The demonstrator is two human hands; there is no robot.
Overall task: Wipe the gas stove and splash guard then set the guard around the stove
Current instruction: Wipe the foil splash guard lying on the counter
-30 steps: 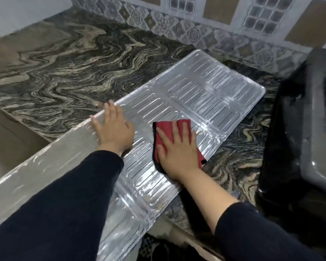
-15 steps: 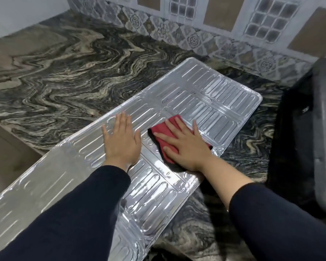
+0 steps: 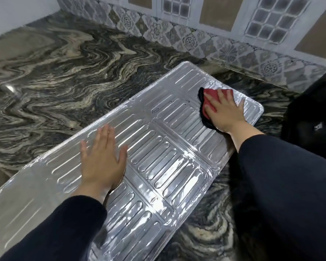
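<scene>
A long silver foil splash guard with ribbed panels lies flat and diagonal on the marble counter. My left hand rests flat on its middle, fingers spread, holding nothing. My right hand presses a red cloth with a dark underside onto the guard's far right panel, near its rounded corner. The black gas stove shows only as a dark edge at the right, partly behind my right sleeve.
The dark swirled marble counter stretches to the left and back. A patterned tile wall runs along the rear. The counter's front edge drops off at the lower left, where the guard's near end overhangs it.
My right hand has slid the red cloth along the guard from its middle to the far right end. My left hand stays flat on the guard. The view has shifted so the stove shows less.
</scene>
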